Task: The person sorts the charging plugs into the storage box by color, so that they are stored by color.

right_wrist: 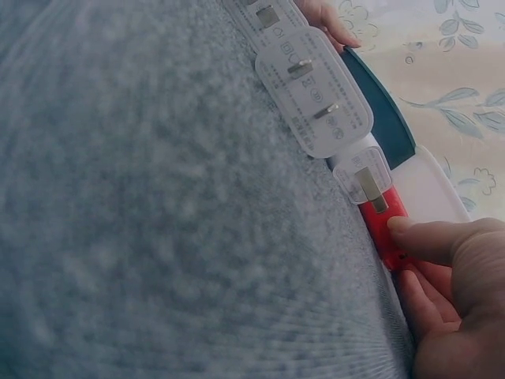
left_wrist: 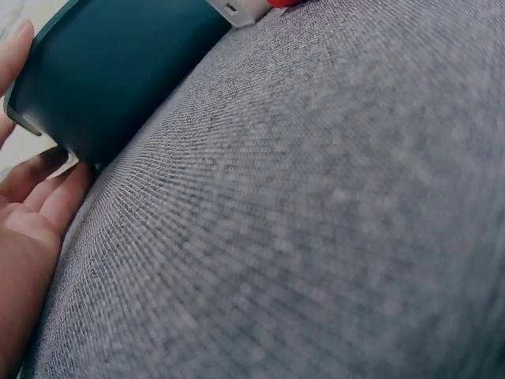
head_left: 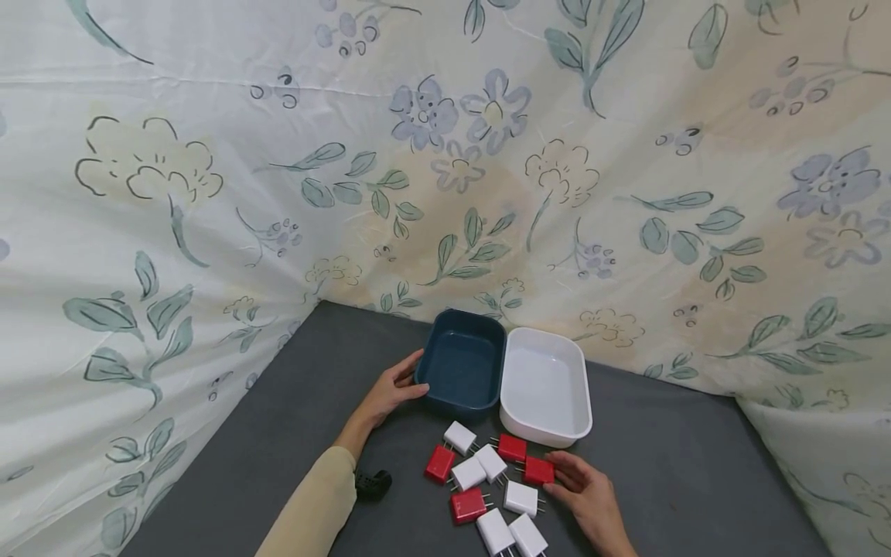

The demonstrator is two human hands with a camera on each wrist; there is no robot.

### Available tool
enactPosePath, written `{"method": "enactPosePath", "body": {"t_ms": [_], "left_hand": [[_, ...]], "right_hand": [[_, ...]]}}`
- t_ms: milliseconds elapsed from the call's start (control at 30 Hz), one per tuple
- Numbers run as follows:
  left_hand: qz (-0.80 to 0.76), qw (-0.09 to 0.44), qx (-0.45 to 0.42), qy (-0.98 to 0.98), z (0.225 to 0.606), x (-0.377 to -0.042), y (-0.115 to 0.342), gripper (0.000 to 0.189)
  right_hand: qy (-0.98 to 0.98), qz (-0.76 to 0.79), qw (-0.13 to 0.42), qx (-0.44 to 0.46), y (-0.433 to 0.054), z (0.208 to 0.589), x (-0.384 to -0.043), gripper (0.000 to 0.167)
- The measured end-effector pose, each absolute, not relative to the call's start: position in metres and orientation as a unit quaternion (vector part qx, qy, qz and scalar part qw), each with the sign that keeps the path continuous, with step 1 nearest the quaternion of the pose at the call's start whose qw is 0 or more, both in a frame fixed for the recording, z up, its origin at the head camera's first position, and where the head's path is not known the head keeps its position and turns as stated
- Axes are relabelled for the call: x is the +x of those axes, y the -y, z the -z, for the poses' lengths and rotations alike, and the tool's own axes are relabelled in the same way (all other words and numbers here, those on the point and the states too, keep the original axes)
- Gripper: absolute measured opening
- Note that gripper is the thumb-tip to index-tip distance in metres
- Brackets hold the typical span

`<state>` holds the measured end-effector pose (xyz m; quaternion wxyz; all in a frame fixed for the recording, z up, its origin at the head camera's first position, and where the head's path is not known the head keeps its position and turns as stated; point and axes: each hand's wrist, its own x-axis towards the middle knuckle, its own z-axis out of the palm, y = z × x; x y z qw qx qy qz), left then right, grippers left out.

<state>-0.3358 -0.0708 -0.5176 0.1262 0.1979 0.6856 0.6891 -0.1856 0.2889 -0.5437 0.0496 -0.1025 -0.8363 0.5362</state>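
My left hand (head_left: 391, 393) holds the left side of a dark blue bin (head_left: 462, 404), its thumb at the near corner. In the left wrist view, the fingers (left_wrist: 69, 197) bend beside the foot of the bin's wall (left_wrist: 118, 71). My right hand (head_left: 590, 499) pinches a red plug-in charger (head_left: 538, 470) between thumb and fingers; the right wrist view shows the thumb on the red casing (right_wrist: 383, 229). Another red charger (head_left: 511, 448) lies just beyond it. A white charger (head_left: 520, 499) with metal prongs sits nearest on the near side.
Right of the blue bin, a white bin (head_left: 546, 433) stands against it. Several more white chargers (head_left: 495, 531) and two red ones, one at the left (head_left: 440, 464), lie loosely on the dark grey cloth (head_left: 668, 464). Floral fabric (head_left: 487, 193) hangs behind and at the sides.
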Motion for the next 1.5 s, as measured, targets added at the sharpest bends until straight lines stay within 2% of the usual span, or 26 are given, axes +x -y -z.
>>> {"method": "enactPosePath", "body": {"t_ms": [600,1333,1500], "left_hand": [[-0.689,0.130,0.205,-0.683,0.518,-0.336,0.069,0.077],[-0.687,0.127,0.201,-0.687,0.519,-0.337,0.069,0.075],[-0.686,0.122,0.194,-0.690,0.534,-0.345,0.068,0.076]], "right_hand": [[0.834,-0.537,0.062,-0.113,-0.291,0.546,-0.185,0.052],[0.814,-0.560,0.072,-0.138,-0.289,0.537,-0.182,0.057],[0.811,-0.567,0.069,-0.126,-0.287,0.531,-0.182,0.057]]}}
